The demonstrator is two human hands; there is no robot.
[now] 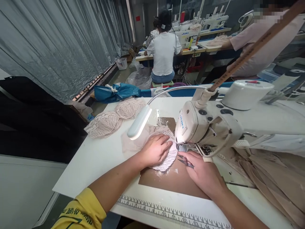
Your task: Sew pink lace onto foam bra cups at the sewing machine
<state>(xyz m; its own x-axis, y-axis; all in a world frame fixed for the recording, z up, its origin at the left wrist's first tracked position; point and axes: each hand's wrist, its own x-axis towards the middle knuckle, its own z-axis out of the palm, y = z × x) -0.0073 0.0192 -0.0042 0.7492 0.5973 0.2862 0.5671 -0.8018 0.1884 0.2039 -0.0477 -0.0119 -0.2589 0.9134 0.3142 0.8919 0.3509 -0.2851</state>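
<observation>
My left hand (156, 149) lies flat, fingers stretched, on a pale pink lace piece (166, 160) beside the needle of a white Juki sewing machine (209, 124). My right hand (202, 173) rests on the brown plate (171, 181) just right of the lace, fingers curled around small dark thread snips (185, 161) that point toward the needle. The lace runs under the machine head, and its far end is hidden there.
A white gooseneck lamp (139, 122) hangs over the table (95, 159). Finished lace cups (111, 119) lie at the far left. A ruler strip (166, 213) marks the near edge. Beige fabric (269, 178) piles at the right. Two people sit at machines beyond.
</observation>
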